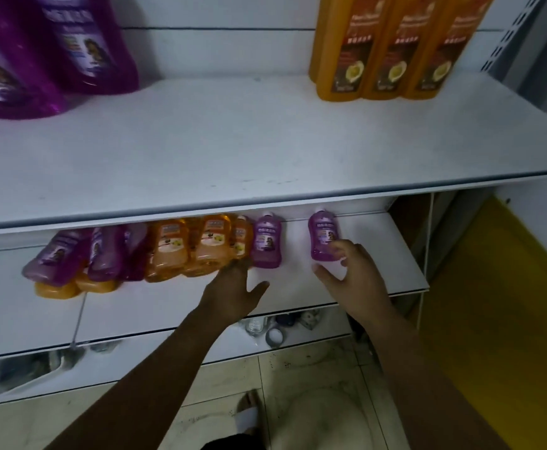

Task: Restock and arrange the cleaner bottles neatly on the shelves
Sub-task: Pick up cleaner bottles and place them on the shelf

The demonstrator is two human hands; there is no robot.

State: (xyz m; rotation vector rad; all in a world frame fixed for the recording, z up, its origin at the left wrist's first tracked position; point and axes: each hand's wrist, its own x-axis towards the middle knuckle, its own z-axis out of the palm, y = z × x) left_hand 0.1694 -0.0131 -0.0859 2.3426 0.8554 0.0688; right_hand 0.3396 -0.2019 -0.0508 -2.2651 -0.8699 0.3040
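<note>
On the lower white shelf (174,306) stands a row of small cleaner bottles: purple ones (60,256) at the left, orange ones (171,246) in the middle, and one purple bottle (267,240) at the row's right end. My left hand (236,287) reaches to the base of the orange bottles, fingers extended against them, thumb spread. A separate small purple bottle (322,233) stands apart to the right; my right hand (346,271) holds its lower part between thumb and fingers.
The upper shelf (233,147) carries large purple bottles (51,50) at back left and three large orange bottles (392,47) at back right. Below, a bottom shelf holds small items (277,326). A tiled floor and a yellow panel (499,303) lie to the right.
</note>
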